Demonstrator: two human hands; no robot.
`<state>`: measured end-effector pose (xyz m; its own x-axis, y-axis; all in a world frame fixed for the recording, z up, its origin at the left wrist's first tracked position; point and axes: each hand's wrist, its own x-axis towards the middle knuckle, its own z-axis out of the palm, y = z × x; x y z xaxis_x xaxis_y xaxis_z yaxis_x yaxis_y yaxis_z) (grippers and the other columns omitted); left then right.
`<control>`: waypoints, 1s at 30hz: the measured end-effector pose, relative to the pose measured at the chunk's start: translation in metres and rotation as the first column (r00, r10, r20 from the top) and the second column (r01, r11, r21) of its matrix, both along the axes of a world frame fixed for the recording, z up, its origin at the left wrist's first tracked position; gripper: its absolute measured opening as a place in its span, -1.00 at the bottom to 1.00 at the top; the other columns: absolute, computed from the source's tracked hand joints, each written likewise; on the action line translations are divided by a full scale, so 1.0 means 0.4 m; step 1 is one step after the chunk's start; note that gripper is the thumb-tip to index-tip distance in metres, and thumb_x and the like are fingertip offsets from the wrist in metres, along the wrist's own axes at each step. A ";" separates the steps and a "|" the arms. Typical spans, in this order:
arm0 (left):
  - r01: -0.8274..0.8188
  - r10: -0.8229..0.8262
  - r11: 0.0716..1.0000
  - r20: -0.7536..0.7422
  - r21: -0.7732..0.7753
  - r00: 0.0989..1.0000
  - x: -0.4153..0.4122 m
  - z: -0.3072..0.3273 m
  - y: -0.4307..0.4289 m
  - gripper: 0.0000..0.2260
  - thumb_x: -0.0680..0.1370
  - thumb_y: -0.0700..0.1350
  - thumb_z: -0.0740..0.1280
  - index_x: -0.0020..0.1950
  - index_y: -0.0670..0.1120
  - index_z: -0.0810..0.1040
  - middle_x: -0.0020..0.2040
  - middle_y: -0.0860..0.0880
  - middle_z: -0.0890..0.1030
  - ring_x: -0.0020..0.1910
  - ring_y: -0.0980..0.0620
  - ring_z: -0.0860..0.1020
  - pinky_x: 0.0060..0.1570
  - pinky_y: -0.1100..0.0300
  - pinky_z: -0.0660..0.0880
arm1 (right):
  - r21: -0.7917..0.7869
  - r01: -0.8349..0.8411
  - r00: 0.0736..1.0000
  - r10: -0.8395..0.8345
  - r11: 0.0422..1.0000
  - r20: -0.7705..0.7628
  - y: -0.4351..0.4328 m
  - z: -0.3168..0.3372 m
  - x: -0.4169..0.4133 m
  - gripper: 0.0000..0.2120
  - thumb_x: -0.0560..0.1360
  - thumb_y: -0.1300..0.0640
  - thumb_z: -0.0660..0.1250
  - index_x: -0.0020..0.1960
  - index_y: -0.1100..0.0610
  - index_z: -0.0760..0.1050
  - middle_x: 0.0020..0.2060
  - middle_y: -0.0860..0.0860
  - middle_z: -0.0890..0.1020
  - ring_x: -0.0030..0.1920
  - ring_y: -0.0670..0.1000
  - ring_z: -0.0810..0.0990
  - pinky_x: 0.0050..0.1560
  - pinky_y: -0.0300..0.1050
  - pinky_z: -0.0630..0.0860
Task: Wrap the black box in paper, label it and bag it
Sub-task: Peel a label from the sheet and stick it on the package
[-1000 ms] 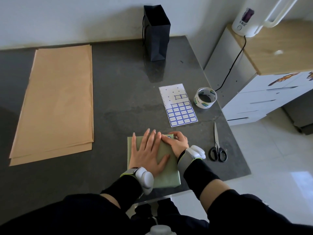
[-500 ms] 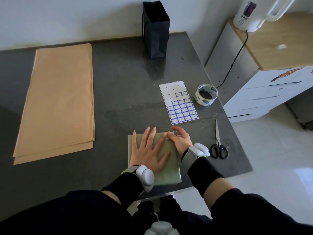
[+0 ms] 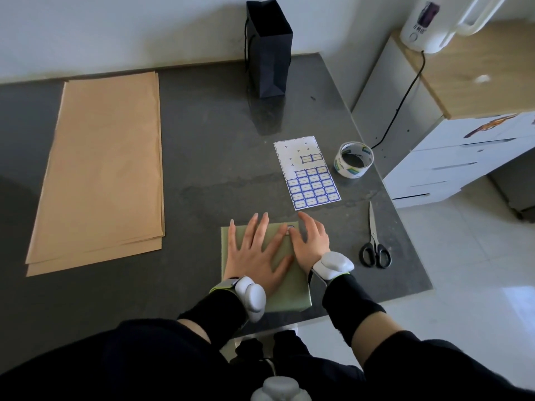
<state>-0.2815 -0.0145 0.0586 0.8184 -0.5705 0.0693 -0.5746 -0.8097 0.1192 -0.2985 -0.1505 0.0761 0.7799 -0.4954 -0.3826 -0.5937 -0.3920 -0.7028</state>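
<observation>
While the wrapped box (image 3: pixel 289 293) lies in green paper at the near edge of the counter (image 3: pixel 217 140), both hands rest on top of it. Seen from the head camera, the left hand (image 3: pixel 254 256) lies palm-down on the box's top, its fingers (image 3: pixel 252 230) straight and fanned apart, holding nothing. The right hand (image 3: pixel 312 244) sits just beside it over the far right corner, fingers (image 3: pixel 308 221) also spread and only slightly bent, with the thumb tip at a small blue-edged label (image 3: pixel 290 227) on the paper; the left forefinger tip is just beside that label. Whether the label is fully stuck down cannot be told. Just beyond the box lies a label sheet (image 3: pixel 307 172), its upper rows mostly peeled off. A tape roll (image 3: pixel 353 160) lies flat to the sheet's right, and scissors (image 3: pixel 375 241) lie closed near the right hand. At the far edge a black bag (image 3: pixel 270 53) stands upright with its mouth open; its inside is too dark to tell what it holds. Brown paper sheets (image 3: pixel 101 169) lie stacked at the left.
</observation>
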 end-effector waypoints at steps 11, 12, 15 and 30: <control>-0.047 0.047 0.999 -0.061 -0.009 0.997 -0.003 0.015 0.002 -0.34 0.48 0.27 0.05 0.44 -0.14 0.27 0.42 -0.08 0.39 0.42 -0.06 0.33 0.34 -0.25 0.05 | 0.247 0.082 0.997 -0.079 0.966 -0.022 0.012 0.012 0.006 -0.51 0.56 0.04 0.23 0.46 0.01 0.22 0.36 0.08 0.35 0.37 0.02 0.30 0.38 -0.14 0.17; -0.051 0.051 0.999 -0.065 -0.007 0.997 -0.004 0.017 0.002 -0.33 0.48 0.26 0.05 0.43 -0.16 0.30 0.42 -0.08 0.39 0.42 -0.06 0.33 0.33 -0.25 0.06 | 0.208 0.068 0.998 -0.065 0.976 -0.023 0.018 0.012 0.005 -0.49 0.55 0.02 0.24 0.46 0.00 0.21 0.37 0.08 0.35 0.38 0.02 0.30 0.38 -0.13 0.18; -0.040 0.041 0.999 -0.057 0.005 0.998 -0.002 0.015 0.000 -0.35 0.47 0.22 0.05 0.40 -0.19 0.39 0.40 -0.09 0.41 0.41 -0.06 0.36 0.33 -0.26 0.07 | 0.066 -0.013 1.000 0.013 0.998 0.001 0.037 0.019 0.011 -0.49 0.57 0.08 0.19 0.49 0.03 0.14 0.40 0.10 0.30 0.40 0.08 0.26 0.35 -0.11 0.17; -0.453 0.243 0.521 -0.383 -0.724 0.891 0.051 0.085 0.117 -0.63 0.52 -0.10 0.28 0.31 -0.16 0.48 0.35 0.02 0.41 0.36 0.13 0.33 0.34 0.30 0.15 | 0.439 0.350 0.937 -0.320 0.828 -0.144 -0.023 0.037 -0.042 -0.76 0.46 -0.17 0.24 -0.01 -0.03 0.44 -0.15 -0.08 0.47 -0.19 -0.08 0.46 -0.15 -0.20 0.40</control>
<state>-0.2609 0.0323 0.0926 0.9894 -0.0415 0.1394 -0.1426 -0.4638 0.8744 -0.3155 -0.1596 0.0907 0.5650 -0.4828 -0.6691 -0.6785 0.1896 -0.7097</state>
